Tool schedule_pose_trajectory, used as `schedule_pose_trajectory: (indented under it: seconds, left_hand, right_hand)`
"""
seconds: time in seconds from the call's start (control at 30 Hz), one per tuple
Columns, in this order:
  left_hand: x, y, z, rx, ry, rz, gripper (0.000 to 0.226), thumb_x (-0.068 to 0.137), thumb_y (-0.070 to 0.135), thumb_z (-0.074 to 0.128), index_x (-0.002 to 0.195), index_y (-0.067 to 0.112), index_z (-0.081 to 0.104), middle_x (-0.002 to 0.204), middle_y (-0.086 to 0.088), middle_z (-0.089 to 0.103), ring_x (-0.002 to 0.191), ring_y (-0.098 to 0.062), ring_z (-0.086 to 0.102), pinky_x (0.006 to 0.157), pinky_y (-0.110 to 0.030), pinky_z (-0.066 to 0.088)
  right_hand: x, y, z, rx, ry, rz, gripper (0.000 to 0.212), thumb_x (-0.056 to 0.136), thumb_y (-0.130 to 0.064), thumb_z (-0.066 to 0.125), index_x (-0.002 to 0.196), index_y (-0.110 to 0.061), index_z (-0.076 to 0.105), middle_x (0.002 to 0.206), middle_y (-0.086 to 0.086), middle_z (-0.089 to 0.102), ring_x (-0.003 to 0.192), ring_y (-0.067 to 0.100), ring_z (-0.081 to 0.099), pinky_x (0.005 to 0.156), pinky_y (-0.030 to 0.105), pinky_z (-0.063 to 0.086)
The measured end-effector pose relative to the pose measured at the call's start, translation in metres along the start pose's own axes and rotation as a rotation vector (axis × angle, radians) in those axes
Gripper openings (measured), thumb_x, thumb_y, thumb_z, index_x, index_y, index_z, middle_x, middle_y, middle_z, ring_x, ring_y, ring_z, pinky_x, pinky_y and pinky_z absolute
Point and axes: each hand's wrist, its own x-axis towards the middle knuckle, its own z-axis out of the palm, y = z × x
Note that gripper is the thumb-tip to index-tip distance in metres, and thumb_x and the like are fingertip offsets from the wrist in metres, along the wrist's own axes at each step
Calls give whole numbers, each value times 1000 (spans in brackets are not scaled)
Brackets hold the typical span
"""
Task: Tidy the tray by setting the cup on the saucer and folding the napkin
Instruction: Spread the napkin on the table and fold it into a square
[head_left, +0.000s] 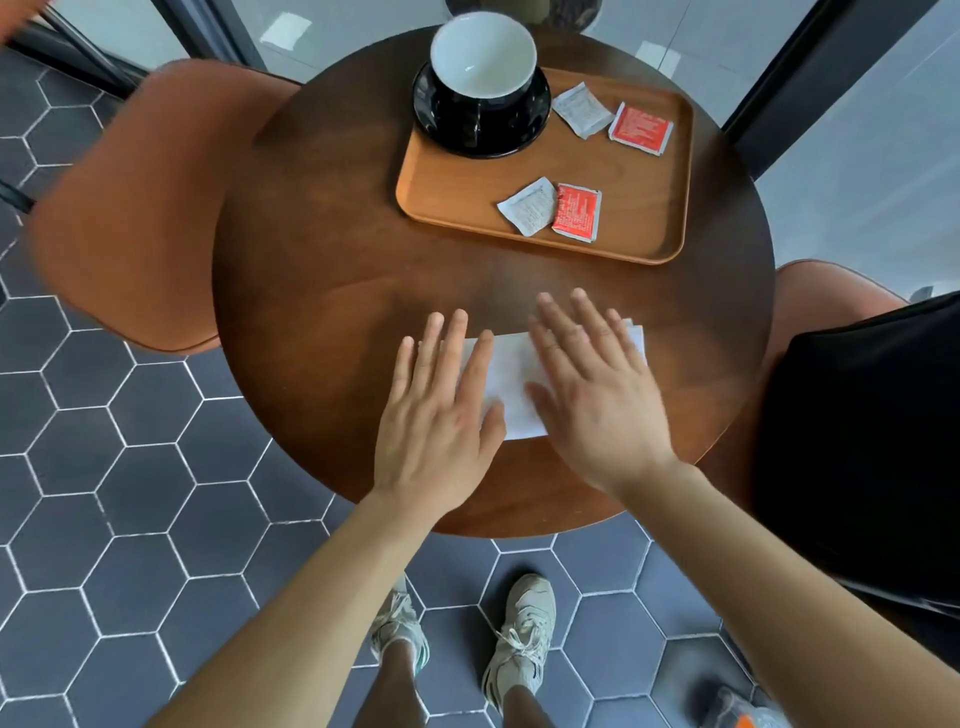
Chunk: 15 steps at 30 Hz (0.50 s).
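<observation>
Left hand (436, 431), right hand (597, 395): flat, fingers straight, gripping nothing, pressed on napkin (511, 364) at tabletop (337, 312) near edge. Cup (483, 52) on saucer (540, 106), tray (623, 223) far-left corner.

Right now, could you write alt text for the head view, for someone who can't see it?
A left hand and right hand press flat on a white napkin on a round table. Beyond, a wooden tray holds a black cup on its saucer and four sachets.

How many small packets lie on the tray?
4: a far white packet and far red packet right of the saucer, a near white packet and near red packet by the tray's front edge. Cup may hide others.
</observation>
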Motion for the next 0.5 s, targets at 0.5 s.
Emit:
schedule_pose_trajectory:
  seconds: [0.5]
  left_hand:
    - [0, -11, 18, 123, -97, 9, 72, 105, 52, 22, 161, 9, 13, 169, -18, 8, 158, -31, 3, 125, -53, 15]
  right_hand:
    - [-7, 21, 16, -214, -251, 75, 84, 101, -68, 13, 159, -7, 11, 169, 10, 7, 156, 26, -2, 126, 45, 3]
